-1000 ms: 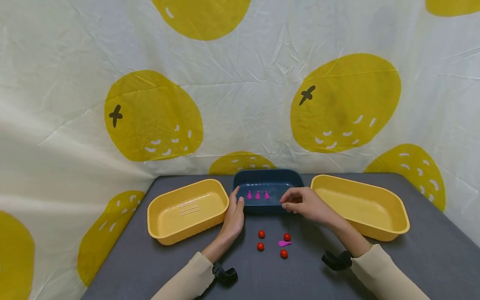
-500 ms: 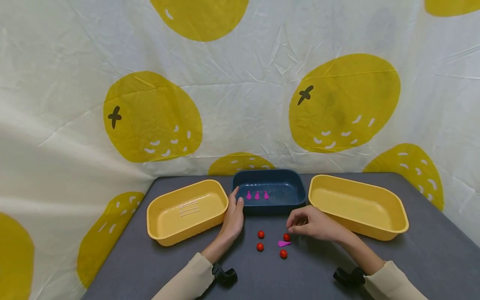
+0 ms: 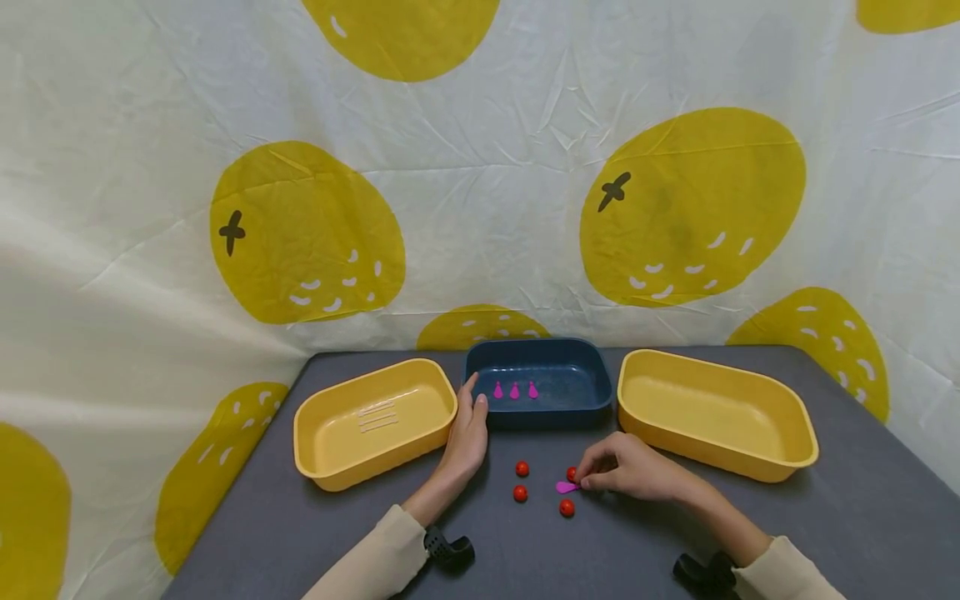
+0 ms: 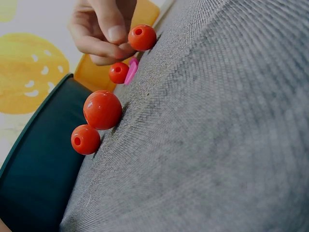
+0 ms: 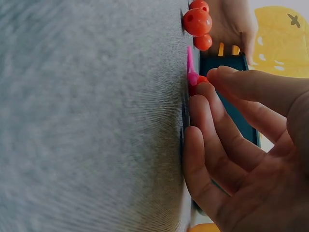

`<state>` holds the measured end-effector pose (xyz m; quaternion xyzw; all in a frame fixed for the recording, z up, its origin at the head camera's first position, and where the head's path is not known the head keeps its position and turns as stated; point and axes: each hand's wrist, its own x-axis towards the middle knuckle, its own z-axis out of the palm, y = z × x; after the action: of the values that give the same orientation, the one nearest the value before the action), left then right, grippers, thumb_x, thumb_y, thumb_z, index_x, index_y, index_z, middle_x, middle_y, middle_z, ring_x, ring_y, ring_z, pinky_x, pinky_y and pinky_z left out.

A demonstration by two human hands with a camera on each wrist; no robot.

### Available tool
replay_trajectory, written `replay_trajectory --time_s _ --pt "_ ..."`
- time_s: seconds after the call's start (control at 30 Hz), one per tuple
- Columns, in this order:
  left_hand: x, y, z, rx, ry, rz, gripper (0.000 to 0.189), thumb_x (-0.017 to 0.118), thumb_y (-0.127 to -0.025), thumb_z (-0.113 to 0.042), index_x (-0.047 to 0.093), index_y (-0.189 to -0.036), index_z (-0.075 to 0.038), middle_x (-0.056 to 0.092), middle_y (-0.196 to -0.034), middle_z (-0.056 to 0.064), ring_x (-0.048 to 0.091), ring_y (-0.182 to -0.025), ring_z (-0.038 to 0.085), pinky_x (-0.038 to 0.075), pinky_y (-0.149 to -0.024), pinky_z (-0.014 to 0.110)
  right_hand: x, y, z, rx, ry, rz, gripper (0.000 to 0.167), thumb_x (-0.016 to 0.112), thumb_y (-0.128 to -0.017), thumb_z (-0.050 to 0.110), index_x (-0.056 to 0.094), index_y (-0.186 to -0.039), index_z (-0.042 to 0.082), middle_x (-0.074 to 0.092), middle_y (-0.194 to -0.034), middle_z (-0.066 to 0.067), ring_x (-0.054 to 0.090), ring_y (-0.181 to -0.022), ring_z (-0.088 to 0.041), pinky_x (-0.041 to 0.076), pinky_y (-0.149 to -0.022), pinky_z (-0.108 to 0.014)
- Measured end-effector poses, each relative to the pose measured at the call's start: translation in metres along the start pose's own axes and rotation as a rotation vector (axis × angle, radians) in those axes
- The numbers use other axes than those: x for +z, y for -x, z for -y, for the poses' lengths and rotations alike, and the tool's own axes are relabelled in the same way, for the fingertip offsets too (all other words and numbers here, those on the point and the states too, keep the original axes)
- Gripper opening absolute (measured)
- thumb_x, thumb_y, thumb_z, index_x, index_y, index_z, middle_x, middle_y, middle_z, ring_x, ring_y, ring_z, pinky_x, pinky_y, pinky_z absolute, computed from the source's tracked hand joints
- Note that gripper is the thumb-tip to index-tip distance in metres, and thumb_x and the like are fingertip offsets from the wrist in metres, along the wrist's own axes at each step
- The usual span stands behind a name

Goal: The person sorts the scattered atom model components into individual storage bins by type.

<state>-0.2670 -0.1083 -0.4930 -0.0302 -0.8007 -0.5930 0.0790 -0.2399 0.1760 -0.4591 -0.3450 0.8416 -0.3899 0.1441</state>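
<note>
In the head view my right hand reaches down to a small pink teardrop-shaped piece on the table. Close up in the right wrist view, thumb and index fingertips stand slightly apart at the narrow end of the pink piece. Around it lie several red beads with holes; the right fingers partly cover one. My left hand rests with extended fingers against the left end of the dark blue bin. Inside that bin, 3 pink pieces form a row.
A yellow bin at the left has several thin pale sticks in it. Another yellow bin stands on the right. A grey cloth covers the table, and a patterned curtain hangs behind.
My right hand has moved from the blue bin's front right corner down toward me, to the loose pink piece and the bead beside it. The left hand has stayed in place.
</note>
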Motion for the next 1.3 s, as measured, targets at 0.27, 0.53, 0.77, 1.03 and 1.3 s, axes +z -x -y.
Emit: replay_trajectory --time_s 0.27,0.53,0.77,1.03,1.3 --pt "-0.001 0.001 0.001 0.010 -0.006 -0.005 0.053 0.033 -0.113 -0.037 0.025 -0.164 -0.024 0.023 -0.172 0.005 0.020 -0.160 0.031 0.016 -0.128 0.060 0.003 -0.001 -0.002 -0.005 0.028 -0.015 0.013 0.074 -0.095 0.024 0.082 -0.097 0.013 0.077 -0.091 0.007 0.060 -0.075 0.000 0.050 -0.066 -0.021" --pt "-0.002 0.001 0.002 0.014 0.003 0.008 0.055 0.032 -0.114 -0.039 0.024 -0.165 -0.023 0.022 -0.173 0.003 0.017 -0.161 0.029 0.014 -0.128 0.060 0.004 -0.001 -0.001 0.000 0.048 -0.030 0.013 0.075 -0.094 0.023 0.083 -0.097 0.013 0.078 -0.091 0.007 0.061 -0.076 0.001 0.052 -0.067 -0.021" --pt "-0.001 0.001 0.001 0.009 -0.002 0.010 0.054 0.033 -0.114 -0.039 0.024 -0.165 -0.026 0.021 -0.173 0.002 0.013 -0.162 0.030 0.012 -0.128 0.062 0.006 -0.001 -0.001 -0.003 0.079 -0.049 0.012 0.077 -0.093 0.023 0.084 -0.096 0.013 0.079 -0.093 0.006 0.061 -0.077 0.002 0.052 -0.066 -0.021" --pt "-0.001 0.000 0.002 -0.002 -0.008 0.013 0.055 0.032 -0.113 -0.043 0.023 -0.165 -0.027 0.020 -0.173 0.002 0.015 -0.161 0.029 0.013 -0.128 0.060 0.012 -0.003 0.003 0.056 0.084 -0.078 0.008 0.082 -0.089 0.023 0.082 -0.087 0.016 0.076 -0.084 0.008 0.057 -0.070 0.001 0.050 -0.061 -0.021" --pt "0.000 0.001 0.000 0.006 0.001 0.014 0.054 0.033 -0.114 -0.036 0.023 -0.165 -0.022 0.022 -0.173 0.003 0.017 -0.161 0.030 0.014 -0.128 0.061 0.015 -0.003 0.006 0.086 0.096 -0.096 0.008 0.083 -0.086 0.022 0.079 -0.081 0.018 0.073 -0.077 0.011 0.057 -0.066 0.001 0.050 -0.059 -0.021"
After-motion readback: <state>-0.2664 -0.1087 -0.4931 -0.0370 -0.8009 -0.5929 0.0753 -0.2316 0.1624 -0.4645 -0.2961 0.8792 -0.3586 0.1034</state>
